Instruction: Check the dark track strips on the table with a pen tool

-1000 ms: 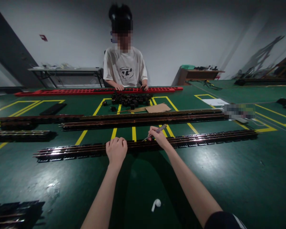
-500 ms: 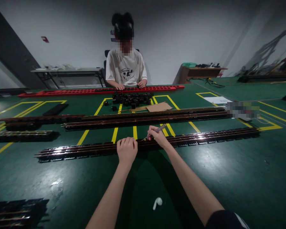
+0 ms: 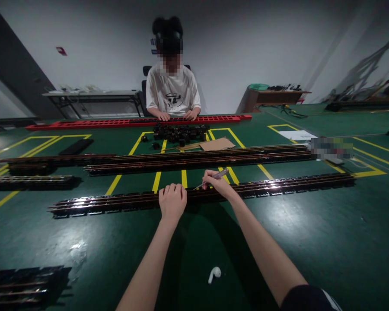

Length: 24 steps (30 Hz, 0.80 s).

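A long black strip with copper-coloured rods (image 3: 278, 185) lies across the green table in front of me. My left hand (image 3: 173, 201) is closed over its middle part, fingers curled round the far edge. To the right of it, my right hand (image 3: 215, 181) pinches a thin pointed tool with a grey handle (image 3: 221, 173). The tool slants down to the left, its tip at the strip near my left fingers. Whether the tip touches a rod is too small to tell.
Behind lies a second rod strip (image 3: 197, 162); others are at left. A pile of black parts (image 3: 180, 134), cardboard (image 3: 217, 144) and a red frame (image 3: 116, 124) lie farther off. A co-worker (image 3: 173, 93) sits opposite. A white earbud (image 3: 214, 274) lies near me.
My hands stay almost in place, the tool tip still at the strip. The co-worker's hand on the right of the picture has lowered slightly to the red frame.
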Available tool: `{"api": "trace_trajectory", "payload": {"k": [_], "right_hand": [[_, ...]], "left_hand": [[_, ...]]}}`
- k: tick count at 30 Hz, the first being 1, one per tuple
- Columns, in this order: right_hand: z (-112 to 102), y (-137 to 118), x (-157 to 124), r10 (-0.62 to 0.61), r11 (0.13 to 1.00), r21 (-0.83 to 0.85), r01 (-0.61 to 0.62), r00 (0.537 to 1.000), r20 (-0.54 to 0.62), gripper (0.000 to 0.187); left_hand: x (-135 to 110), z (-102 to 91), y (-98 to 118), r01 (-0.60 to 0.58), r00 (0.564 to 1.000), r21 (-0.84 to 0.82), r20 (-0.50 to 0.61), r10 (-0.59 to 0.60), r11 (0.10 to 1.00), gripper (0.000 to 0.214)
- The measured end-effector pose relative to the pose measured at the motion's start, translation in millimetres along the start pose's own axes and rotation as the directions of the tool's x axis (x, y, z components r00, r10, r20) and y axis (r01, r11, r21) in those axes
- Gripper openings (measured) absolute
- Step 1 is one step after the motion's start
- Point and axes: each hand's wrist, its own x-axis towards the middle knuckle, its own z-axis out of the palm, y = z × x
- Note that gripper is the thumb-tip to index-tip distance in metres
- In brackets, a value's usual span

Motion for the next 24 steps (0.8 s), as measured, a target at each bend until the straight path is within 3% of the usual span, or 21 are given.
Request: {"api": "trace_trajectory", "payload": {"k": [24], "right_hand": [[-24,-3,-3,0.018,1.000,0.005,-0.017,1.000,-0.019,0.016]], "left_hand": [[0,-1.4,-18,0.080,0.997,-0.056,0.007,-0.079,0.995,0.036]]}}
